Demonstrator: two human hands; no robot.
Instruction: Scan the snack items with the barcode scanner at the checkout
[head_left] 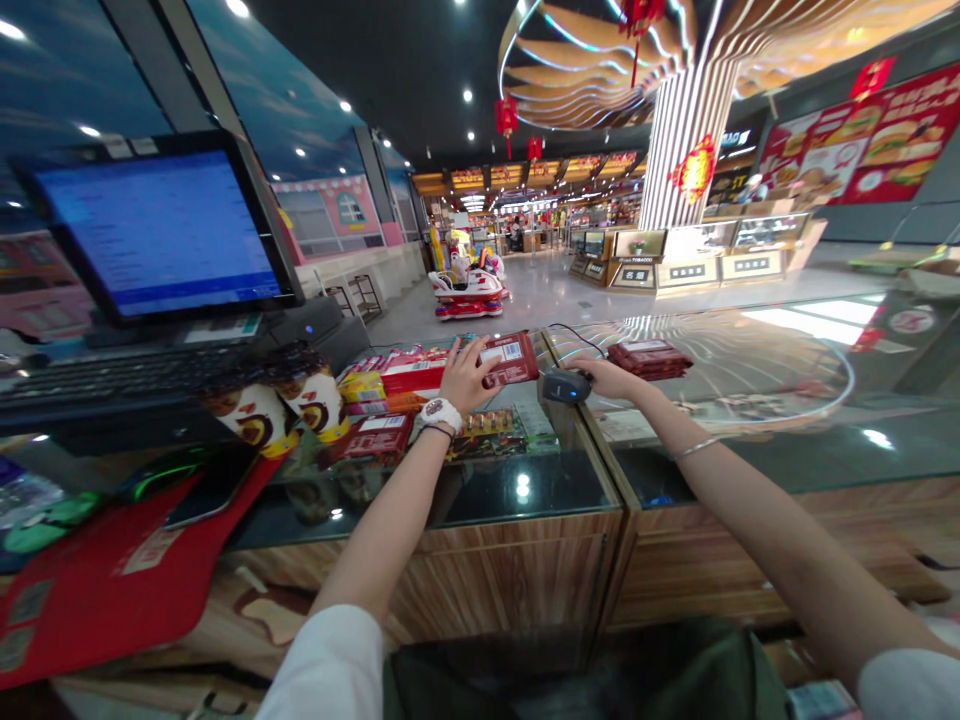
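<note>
My left hand is closed on the left end of a dark red flat packet with a white label, just above the glass counter. To its right, my right hand grips a black handheld barcode scanner, its blue light lit. The scanner's head is close to the packet's right edge. Beyond my right hand lies a stack of similar dark red packets. More dark red packets rest on the glass to the left of my left wrist.
A monitor and keyboard stand at the left, with two patterned cups beside them. Red and yellow boxes sit behind my left wrist. A phone lies on a red mat. The scanner's cable crosses the glass.
</note>
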